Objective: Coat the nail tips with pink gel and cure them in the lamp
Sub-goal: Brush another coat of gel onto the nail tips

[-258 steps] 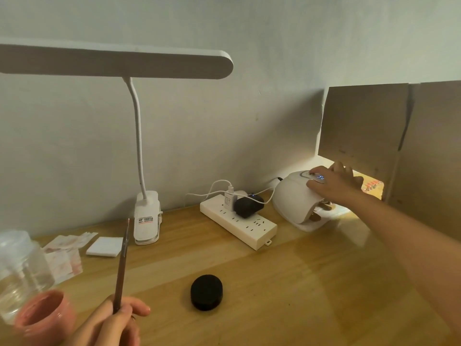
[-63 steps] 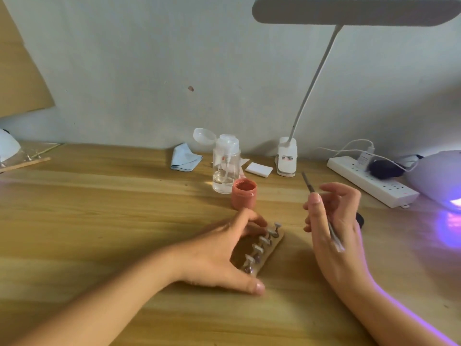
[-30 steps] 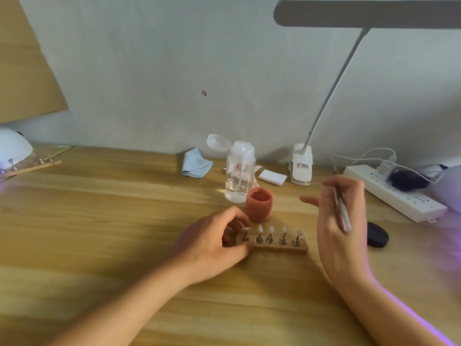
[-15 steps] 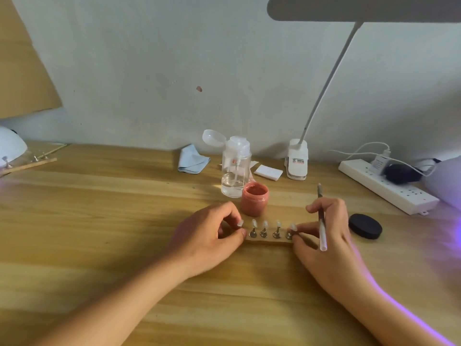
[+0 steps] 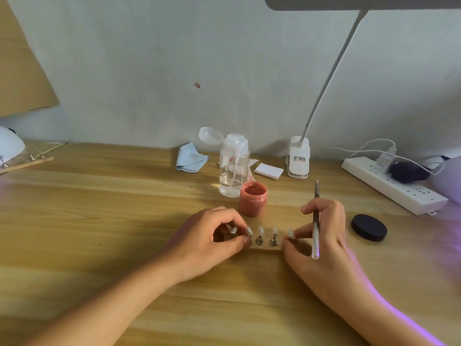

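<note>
A small wooden holder with several clear nail tips on metal stands lies on the desk in front of me. My left hand grips its left end, fingers curled round the leftmost stands. My right hand pinches the right end with thumb and forefinger, while a thin brush is held between its fingers, pointing up and away. An open jar of pink gel stands just behind the holder. The curing lamp shows at the right edge, casting purple light.
Behind the jar stand a clear pump bottle, a blue cloth, white pads and a clip desk lamp. A white power strip lies at right, the black jar lid beside my right hand. Another white dome sits far left.
My right hand has come down onto the holder's right end, brush still between its fingers. My left hand stays gripping the left end; the holder now lies square to me.
</note>
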Tool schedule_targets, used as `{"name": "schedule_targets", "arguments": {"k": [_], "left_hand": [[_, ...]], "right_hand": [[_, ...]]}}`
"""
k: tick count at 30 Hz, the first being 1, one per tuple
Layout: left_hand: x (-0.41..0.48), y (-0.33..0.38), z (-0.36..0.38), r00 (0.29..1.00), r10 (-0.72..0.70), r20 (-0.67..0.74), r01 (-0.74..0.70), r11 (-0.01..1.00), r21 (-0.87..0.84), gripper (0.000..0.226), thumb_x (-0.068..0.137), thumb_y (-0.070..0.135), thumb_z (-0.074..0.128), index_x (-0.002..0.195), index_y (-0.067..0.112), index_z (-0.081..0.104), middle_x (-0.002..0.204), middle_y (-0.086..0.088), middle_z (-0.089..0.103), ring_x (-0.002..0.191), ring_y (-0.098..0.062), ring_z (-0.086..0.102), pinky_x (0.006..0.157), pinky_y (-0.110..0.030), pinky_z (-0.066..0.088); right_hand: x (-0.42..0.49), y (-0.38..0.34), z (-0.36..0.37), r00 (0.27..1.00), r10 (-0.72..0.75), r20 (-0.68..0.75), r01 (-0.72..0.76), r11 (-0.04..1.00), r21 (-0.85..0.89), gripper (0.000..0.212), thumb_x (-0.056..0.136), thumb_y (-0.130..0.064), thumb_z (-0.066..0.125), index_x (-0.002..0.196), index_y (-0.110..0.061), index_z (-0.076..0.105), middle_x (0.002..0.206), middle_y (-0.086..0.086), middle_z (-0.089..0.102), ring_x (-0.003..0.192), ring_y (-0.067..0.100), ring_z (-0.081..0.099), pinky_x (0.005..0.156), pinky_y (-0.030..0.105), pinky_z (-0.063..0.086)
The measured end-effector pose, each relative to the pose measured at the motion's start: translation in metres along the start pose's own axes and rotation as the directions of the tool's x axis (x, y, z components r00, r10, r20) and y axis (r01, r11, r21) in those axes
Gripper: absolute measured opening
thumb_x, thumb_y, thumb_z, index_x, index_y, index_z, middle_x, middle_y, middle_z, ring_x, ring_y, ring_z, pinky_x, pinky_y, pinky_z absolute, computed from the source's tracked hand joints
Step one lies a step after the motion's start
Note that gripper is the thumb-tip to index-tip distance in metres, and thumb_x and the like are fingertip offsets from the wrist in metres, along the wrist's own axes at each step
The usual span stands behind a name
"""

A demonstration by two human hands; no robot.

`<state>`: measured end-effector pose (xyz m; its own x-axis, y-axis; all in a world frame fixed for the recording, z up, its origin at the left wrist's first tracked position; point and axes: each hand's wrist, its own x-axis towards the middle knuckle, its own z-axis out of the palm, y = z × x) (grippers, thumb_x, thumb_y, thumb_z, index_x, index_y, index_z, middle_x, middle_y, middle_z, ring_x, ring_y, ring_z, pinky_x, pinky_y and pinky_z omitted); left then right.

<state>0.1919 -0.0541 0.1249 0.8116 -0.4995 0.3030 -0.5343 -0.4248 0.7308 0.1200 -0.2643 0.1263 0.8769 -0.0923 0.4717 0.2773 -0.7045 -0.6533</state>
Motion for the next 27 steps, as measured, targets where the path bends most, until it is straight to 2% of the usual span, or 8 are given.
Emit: {"name": "schedule_targets", "arguments": {"k": [4,7,11,16,20,24,27], "left_hand": [[-0.0022,0.0027,0.0017,0.999,0.033,-0.025,-0.031,0.997,0.072,0.014,0.08,0.037,0.077,0.081,0.034,0.062,0.082,0.019,0.06,0.077,-0.005,0.054,0.064,-0.013,0.037],[-0.003,0.0033,0.0017,1.0,0.013,-0.022,-0.012,0.999,0.039,0.018,0.08,0.037,0.077,0.089,0.037,0.062,0.087,0.023,0.061,0.077,-0.003,0.052,0.066,-0.012,0.038],[-0.0016,0.0036,0.0003,1.0,0.017,0.02,-0.018,0.999,0.046,0.012,0.082,0.036,0.078,0.087,0.034,0.066,0.085,0.023,0.058,0.08,-0.004,0.052,0.067,-0.015,0.037],[-0.0028,0.006,0.002,1.0,0.017,0.021,-0.018,0.998,0.066,0.016,0.083,0.035,0.077,0.082,0.036,0.061,0.081,0.021,0.056,0.079,-0.005,0.051,0.068,-0.018,0.037],[-0.0035,0.0087,0.0031,0.998,0.056,0.009,-0.057,0.991,0.121,0.017,0.085,0.038,0.074,0.081,0.037,0.057,0.082,0.016,0.057,0.083,-0.007,0.051,0.072,-0.024,0.041],[-0.0049,0.0076,0.0036,0.997,0.082,-0.004,-0.081,0.983,0.166,0.017,0.083,0.048,0.068,0.082,0.039,0.054,0.083,0.016,0.057,0.085,-0.006,0.051,0.071,-0.024,0.041],[-0.0054,0.007,0.0047,0.996,0.093,-0.008,-0.089,0.974,0.21,0.028,0.077,0.061,0.065,0.085,0.037,0.053,0.088,0.018,0.057,0.089,-0.003,0.05,0.074,-0.02,0.04]], "right_hand": [[-0.0007,-0.0015,-0.0016,1.0,0.008,0.014,-0.008,0.999,0.032,0.055,0.081,-0.004,0.073,0.103,-0.033,0.031,0.11,-0.016,0.033,0.096,-0.002,0.057,0.075,0.012,0.049],[-0.0019,-0.0035,-0.0013,1.0,0.012,0.017,-0.013,0.999,0.036,0.055,0.081,-0.008,0.073,0.104,-0.033,0.031,0.109,-0.017,0.033,0.098,-0.002,0.057,0.074,0.017,0.051],[-0.0025,-0.0048,0.0006,0.999,-0.027,0.021,0.027,1.0,0.002,0.053,0.081,-0.005,0.072,0.105,-0.031,0.031,0.109,-0.005,0.04,0.098,-0.002,0.058,0.077,0.011,0.05],[-0.0032,-0.0063,0.0003,0.998,-0.017,0.056,0.017,1.0,0.017,0.058,0.081,-0.002,0.067,0.105,-0.039,0.029,0.108,-0.009,0.038,0.096,0.001,0.06,0.077,0.023,0.055],[-0.0029,-0.0039,-0.0013,0.997,-0.009,0.076,0.006,0.999,0.036,0.063,0.081,0.001,0.065,0.104,-0.044,0.028,0.11,-0.003,0.044,0.096,0.0,0.06,0.076,0.014,0.051],[-0.0021,-0.0018,-0.0009,0.998,-0.013,0.056,0.012,1.0,0.022,0.054,0.082,0.0,0.067,0.103,-0.035,0.032,0.11,0.002,0.047,0.094,0.001,0.06,0.077,0.009,0.048],[-0.0016,-0.0027,-0.0011,0.999,-0.043,0.019,0.043,0.999,0.005,0.051,0.081,0.0,0.07,0.1,-0.03,0.034,0.107,0.005,0.05,0.094,-0.002,0.059,0.078,0.006,0.046]]}}
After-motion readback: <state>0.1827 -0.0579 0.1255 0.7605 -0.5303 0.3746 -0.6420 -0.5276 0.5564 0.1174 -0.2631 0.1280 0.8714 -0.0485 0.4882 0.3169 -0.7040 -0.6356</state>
